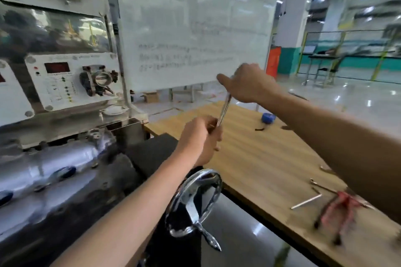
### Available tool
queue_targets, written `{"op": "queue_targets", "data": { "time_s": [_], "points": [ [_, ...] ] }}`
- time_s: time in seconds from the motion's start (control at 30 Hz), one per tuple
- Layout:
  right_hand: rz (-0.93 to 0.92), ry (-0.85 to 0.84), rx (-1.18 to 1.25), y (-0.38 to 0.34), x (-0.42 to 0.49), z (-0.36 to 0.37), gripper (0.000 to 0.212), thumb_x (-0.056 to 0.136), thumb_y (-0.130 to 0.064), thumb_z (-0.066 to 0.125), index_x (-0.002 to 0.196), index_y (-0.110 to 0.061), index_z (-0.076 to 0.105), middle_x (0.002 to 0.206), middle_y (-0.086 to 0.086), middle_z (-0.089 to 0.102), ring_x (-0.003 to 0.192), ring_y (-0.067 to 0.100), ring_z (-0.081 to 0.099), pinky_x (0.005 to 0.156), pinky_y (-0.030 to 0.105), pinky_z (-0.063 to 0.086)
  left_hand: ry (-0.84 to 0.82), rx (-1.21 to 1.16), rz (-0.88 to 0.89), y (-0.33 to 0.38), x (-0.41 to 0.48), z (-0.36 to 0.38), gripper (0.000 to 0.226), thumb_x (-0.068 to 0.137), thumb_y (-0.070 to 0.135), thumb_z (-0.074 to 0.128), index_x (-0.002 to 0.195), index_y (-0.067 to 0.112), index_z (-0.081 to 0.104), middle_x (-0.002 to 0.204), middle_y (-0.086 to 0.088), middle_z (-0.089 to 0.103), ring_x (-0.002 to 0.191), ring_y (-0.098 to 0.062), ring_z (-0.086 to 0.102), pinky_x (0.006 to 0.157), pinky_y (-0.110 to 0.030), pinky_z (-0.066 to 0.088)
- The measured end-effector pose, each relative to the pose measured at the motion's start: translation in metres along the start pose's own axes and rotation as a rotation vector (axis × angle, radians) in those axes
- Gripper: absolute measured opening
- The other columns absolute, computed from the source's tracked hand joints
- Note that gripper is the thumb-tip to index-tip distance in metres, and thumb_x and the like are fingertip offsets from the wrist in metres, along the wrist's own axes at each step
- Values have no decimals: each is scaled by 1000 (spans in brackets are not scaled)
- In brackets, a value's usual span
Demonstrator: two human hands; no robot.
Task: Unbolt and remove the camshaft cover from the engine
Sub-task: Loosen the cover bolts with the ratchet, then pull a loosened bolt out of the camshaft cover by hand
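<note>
A silver camshaft cover (54, 165) lies on the engine at the lower left, blurred by motion, with dark bolt spots along it. My left hand (200, 136) and my right hand (249, 84) are raised in mid-air right of the engine. Between them runs a slim metal wrench (224, 110). The left hand grips its lower end; the right hand grips its upper end, thumb stuck out to the left. Neither hand touches the cover.
A chrome handwheel (195, 201) stands below my left forearm. A wooden table (260, 158) to the right carries a blue object (268, 118), a metal rod (306, 201), red-handled pliers (338, 212). A control panel (71, 80) and a whiteboard (191, 28) stand behind.
</note>
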State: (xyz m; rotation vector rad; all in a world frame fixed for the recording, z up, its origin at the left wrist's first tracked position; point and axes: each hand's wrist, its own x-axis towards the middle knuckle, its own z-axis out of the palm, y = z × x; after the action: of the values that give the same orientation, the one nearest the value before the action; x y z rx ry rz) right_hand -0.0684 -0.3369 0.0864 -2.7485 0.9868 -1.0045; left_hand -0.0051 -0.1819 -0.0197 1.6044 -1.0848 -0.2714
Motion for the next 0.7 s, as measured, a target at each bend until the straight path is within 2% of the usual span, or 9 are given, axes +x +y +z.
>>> {"op": "queue_targets", "data": {
  "time_s": [0.07, 0.13, 0.23, 0.3, 0.33, 0.43, 0.53, 0.63, 0.7],
  "points": [
    [145, -94, -14, 61, -9, 17, 58, 85, -68, 49, 65, -15, 54, 63, 3, 54, 59, 21, 55, 51, 28, 39, -135, 91, -85, -14, 11, 43, 24, 96, 15, 53, 76, 15, 65, 69, -3, 67, 65, -27, 66, 62, -47, 57],
    [251, -188, -11, 112, -22, 35, 53, 83, -66, 57, 66, -16, 52, 64, 2, 56, 60, 20, 57, 51, 29, 44, -239, 237, -120, -29, 19, 82, 22, 96, 21, 57, 77, 16, 68, 77, -6, 72, 71, -26, 70, 64, -42, 57],
    [330, -336, 16, 164, -40, 61, 50, 80, -60, 65, 66, -12, 60, 55, 2, 62, 50, 18, 62, 50, 28, 55, -333, 398, -137, -52, 29, 126, 22, 96, 23, 62, 76, 17, 69, 78, -2, 69, 74, -21, 65, 58, -31, 46],
    [355, -405, 15, 188, -48, 76, 43, 81, -56, 64, 69, -15, 65, 47, -1, 62, 49, 17, 64, 46, 21, 48, -355, 454, -138, -63, 32, 143, 19, 96, 23, 62, 79, 17, 71, 80, 0, 68, 74, -16, 61, 58, -27, 42],
    [358, -424, 47, 198, -51, 84, 39, 83, -52, 64, 74, -15, 67, 51, -2, 64, 56, 17, 66, 48, 21, 48, -366, 459, -137, -67, 33, 150, 20, 95, 24, 62, 78, 18, 70, 79, 1, 67, 74, -16, 61, 59, -27, 43],
    [361, -424, 121, 218, -55, 106, 35, 89, -45, 67, 92, -11, 70, 90, 4, 67, 89, 18, 62, 78, 36, 57, -352, 442, -115, -72, 32, 163, 23, 93, 28, 63, 78, 14, 72, 74, -3, 65, 76, -26, 62, 66, -36, 50],
    [358, -433, 154, 227, -62, 114, 25, 89, -37, 67, 90, -12, 73, 80, 2, 68, 84, 22, 63, 72, 33, 52, -295, 531, -87, -76, 30, 172, 28, 92, 31, 60, 73, 11, 66, 73, -7, 62, 78, -32, 62, 68, -39, 50],
    [257, -541, 61, 232, -70, 99, 19, 86, -34, 67, 83, -17, 76, 74, -1, 69, 75, 20, 62, 64, 29, 48, -332, 798, -117, -69, 25, 181, 19, 96, 21, 50, 94, 15, 69, 97, -7, 69, 97, -31, 66, 79, -37, 53],
    [179, -568, 33, 234, -78, 79, 16, 87, -33, 67, 86, -21, 76, 79, -6, 70, 76, 15, 61, 65, 26, 47, -353, 1001, -20, -58, 19, 190, 25, 98, 20, 47, 113, 16, 67, 117, -8, 62, 111, -29, 59, 87, -39, 49]
  ]
}}
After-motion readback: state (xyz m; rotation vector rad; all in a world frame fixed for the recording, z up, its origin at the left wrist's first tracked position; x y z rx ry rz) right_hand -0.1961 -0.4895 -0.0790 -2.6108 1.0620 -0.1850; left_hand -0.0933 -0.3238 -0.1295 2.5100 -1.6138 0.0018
